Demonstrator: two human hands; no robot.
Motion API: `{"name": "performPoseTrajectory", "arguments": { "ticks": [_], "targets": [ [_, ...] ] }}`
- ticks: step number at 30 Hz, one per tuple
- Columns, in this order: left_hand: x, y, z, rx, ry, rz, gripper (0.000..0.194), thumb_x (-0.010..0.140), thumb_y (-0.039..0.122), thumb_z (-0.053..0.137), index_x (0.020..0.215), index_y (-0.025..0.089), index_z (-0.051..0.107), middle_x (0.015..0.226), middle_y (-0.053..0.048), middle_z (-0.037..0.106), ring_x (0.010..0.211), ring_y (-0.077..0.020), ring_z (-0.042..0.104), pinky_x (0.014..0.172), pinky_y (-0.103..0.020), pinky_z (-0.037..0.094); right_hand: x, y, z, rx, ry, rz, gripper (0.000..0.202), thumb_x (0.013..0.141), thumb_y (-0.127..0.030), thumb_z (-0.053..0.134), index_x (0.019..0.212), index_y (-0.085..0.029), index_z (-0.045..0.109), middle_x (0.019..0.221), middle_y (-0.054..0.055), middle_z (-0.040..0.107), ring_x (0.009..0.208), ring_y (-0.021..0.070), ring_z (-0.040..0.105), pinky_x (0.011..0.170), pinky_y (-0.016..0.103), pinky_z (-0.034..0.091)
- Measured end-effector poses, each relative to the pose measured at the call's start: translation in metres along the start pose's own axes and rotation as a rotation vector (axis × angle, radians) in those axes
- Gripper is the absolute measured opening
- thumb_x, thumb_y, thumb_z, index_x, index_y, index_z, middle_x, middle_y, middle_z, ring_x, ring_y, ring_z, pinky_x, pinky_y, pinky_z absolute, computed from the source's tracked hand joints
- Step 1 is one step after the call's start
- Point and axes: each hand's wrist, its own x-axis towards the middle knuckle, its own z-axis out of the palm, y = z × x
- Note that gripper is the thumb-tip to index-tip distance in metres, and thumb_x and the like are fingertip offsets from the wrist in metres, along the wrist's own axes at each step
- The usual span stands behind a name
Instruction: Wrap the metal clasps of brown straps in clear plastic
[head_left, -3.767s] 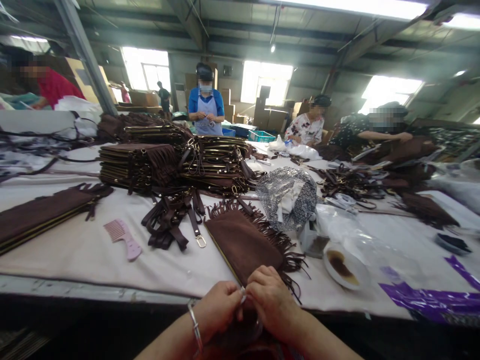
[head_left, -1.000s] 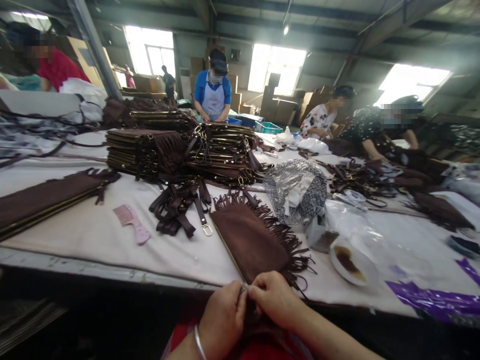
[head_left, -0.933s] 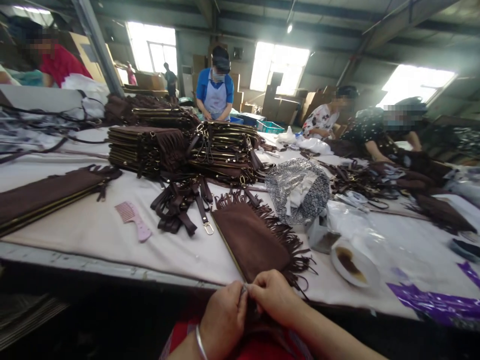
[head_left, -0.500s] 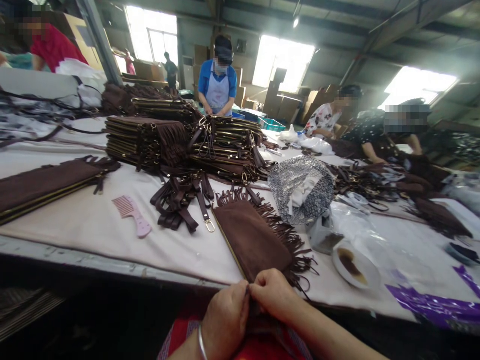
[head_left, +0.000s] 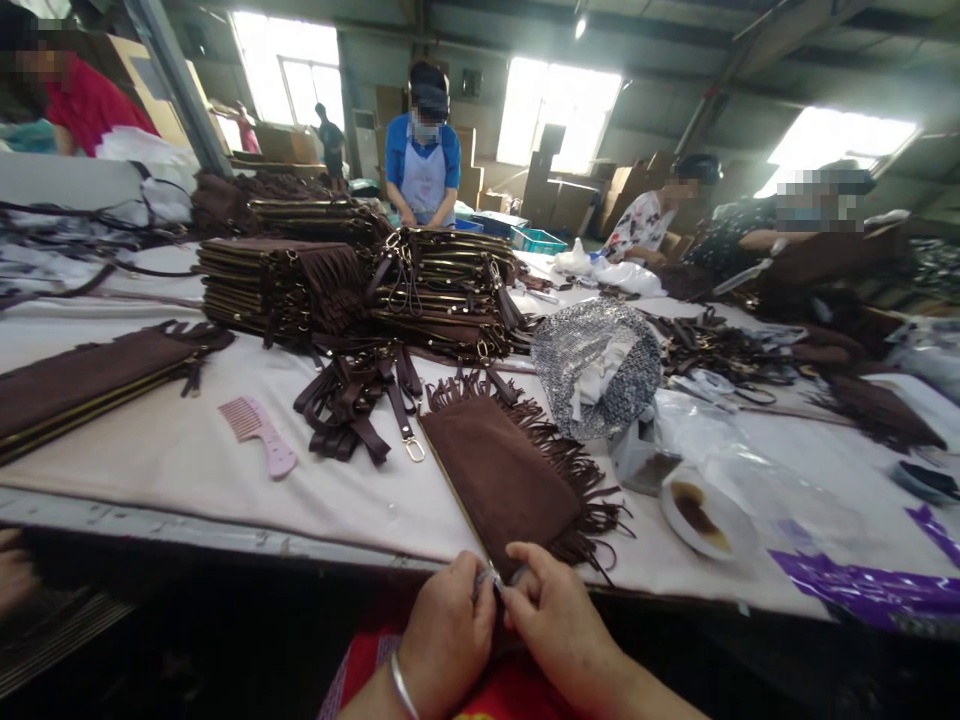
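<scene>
A dark brown fringed pouch [head_left: 499, 470] with a gold zip lies on the table, its near end reaching the front edge. At that end, my left hand [head_left: 448, 625] and my right hand [head_left: 559, 610] are close together, both closed in a pinch. Between the fingertips shows a small shiny metal piece [head_left: 493, 577]; its kind is too small to tell. The left wrist wears a silver bangle. Beyond the pouch's left side rests a heap of brown wrist straps [head_left: 341, 415] with gold clips. A pink comb [head_left: 262, 437] lies farther left.
Stacked brown pouches [head_left: 270, 295] stand at the table's back, with another pouch [head_left: 90, 385] at left. To the right are a dish of dark liquid [head_left: 701, 520], a grey box [head_left: 645, 455], a patterned cap [head_left: 596, 370] and purple-printed plastic [head_left: 862, 590]. Several people work around the table.
My hands have shifted slightly, and the shiny metal piece now shows between the fingers. My right fingers have loosened their curl. A person at right has lifted a brown item. Another hand appears at far left.
</scene>
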Motion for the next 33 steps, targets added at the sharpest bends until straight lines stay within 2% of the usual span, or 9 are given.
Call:
{"name": "performPoseTrajectory", "arguments": {
  "ticks": [2, 6, 9, 11, 14, 19, 28, 30, 33],
  "targets": [
    [0.001, 0.004, -0.002, -0.055, -0.003, -0.042, 0.018, 0.091, 0.022, 0.036, 0.077, 0.022, 0.046, 0.073, -0.006, 0.058, 0.070, -0.0223, 0.055, 0.064, -0.034, 0.030, -0.001, 0.005, 0.002, 0.002, 0.029, 0.006, 0.048, 0.078, -0.016, 0.056, 0.125, -0.014, 0.054, 0.062, -0.004, 0.064, 0.060, 0.0152, 0.063, 0.060, 0.024, 0.049],
    [0.007, 0.010, -0.008, -0.324, -0.060, -0.232, 0.016, 0.084, 0.023, 0.048, 0.068, 0.021, 0.049, 0.067, -0.003, 0.056, 0.066, -0.0184, 0.048, 0.064, -0.033, 0.027, -0.005, 0.012, 0.003, -0.016, 0.019, 0.010, 0.046, 0.077, -0.013, 0.054, 0.123, -0.013, 0.054, 0.062, -0.004, 0.063, 0.060, 0.0150, 0.062, 0.061, 0.025, 0.049],
    [0.011, 0.013, -0.013, -0.517, -0.233, -0.382, 0.024, 0.083, 0.033, 0.048, 0.062, 0.020, 0.049, 0.054, 0.001, 0.050, 0.050, -0.0135, 0.042, 0.052, -0.029, 0.027, -0.007, 0.013, 0.002, -0.012, 0.003, 0.006, 0.046, 0.078, -0.012, 0.053, 0.124, -0.013, 0.054, 0.063, -0.004, 0.063, 0.061, 0.0147, 0.062, 0.061, 0.025, 0.048],
    [0.010, 0.015, -0.018, -0.672, -0.390, -0.467, 0.030, 0.083, 0.042, 0.045, 0.063, 0.021, 0.049, 0.046, 0.005, 0.041, 0.038, -0.0097, 0.031, 0.043, -0.026, 0.021, -0.008, 0.012, 0.001, -0.009, -0.003, 0.008, 0.046, 0.078, -0.011, 0.052, 0.124, -0.013, 0.054, 0.063, -0.005, 0.062, 0.060, 0.0142, 0.061, 0.060, 0.024, 0.047],
    [0.007, 0.017, -0.024, -0.887, -0.522, -0.510, 0.034, 0.080, 0.052, 0.050, 0.069, 0.020, 0.050, 0.048, 0.009, 0.035, 0.037, -0.0059, 0.023, 0.039, -0.023, 0.014, -0.009, 0.010, -0.002, 0.001, -0.006, 0.005, 0.046, 0.078, -0.010, 0.052, 0.124, -0.013, 0.053, 0.064, -0.005, 0.059, 0.060, 0.0132, 0.059, 0.061, 0.024, 0.047],
    [0.004, 0.018, -0.026, -1.086, -0.533, -0.503, 0.037, 0.075, 0.051, 0.063, 0.069, 0.017, 0.050, 0.052, 0.009, 0.035, 0.043, -0.0033, 0.017, 0.040, -0.020, 0.011, -0.012, 0.011, -0.003, 0.010, -0.009, 0.010, 0.045, 0.077, -0.010, 0.052, 0.122, -0.013, 0.054, 0.063, -0.006, 0.058, 0.061, 0.0132, 0.059, 0.062, 0.024, 0.047],
    [-0.004, 0.011, -0.015, -1.358, -0.483, -0.593, 0.034, 0.073, 0.044, 0.072, 0.076, 0.014, 0.054, 0.050, 0.010, 0.039, 0.041, -0.0013, 0.017, 0.039, -0.018, 0.006, -0.011, 0.011, -0.001, 0.076, -0.002, 0.014, 0.042, 0.077, -0.015, 0.052, 0.120, -0.014, 0.053, 0.064, -0.005, 0.060, 0.061, 0.0138, 0.061, 0.060, 0.024, 0.047],
    [-0.007, 0.011, -0.013, -1.429, -0.506, -0.605, 0.034, 0.073, 0.041, 0.073, 0.077, 0.015, 0.053, 0.050, 0.010, 0.038, 0.040, -0.0009, 0.015, 0.039, -0.017, 0.005, -0.012, 0.010, 0.001, 0.105, 0.004, 0.028, 0.042, 0.077, -0.016, 0.053, 0.119, -0.014, 0.053, 0.062, -0.005, 0.059, 0.058, 0.0127, 0.058, 0.056, 0.023, 0.046],
    [-0.009, 0.012, -0.009, -1.492, -0.523, -0.617, 0.036, 0.071, 0.042, 0.074, 0.077, 0.016, 0.051, 0.050, 0.011, 0.038, 0.040, -0.0009, 0.015, 0.039, -0.017, 0.005, -0.013, 0.011, 0.006, 0.176, -0.025, 0.090, 0.043, 0.078, -0.017, 0.050, 0.121, -0.016, 0.049, 0.061, -0.007, 0.057, 0.044, 0.0102, 0.050, 0.042, 0.020, 0.038]
  ]
}}
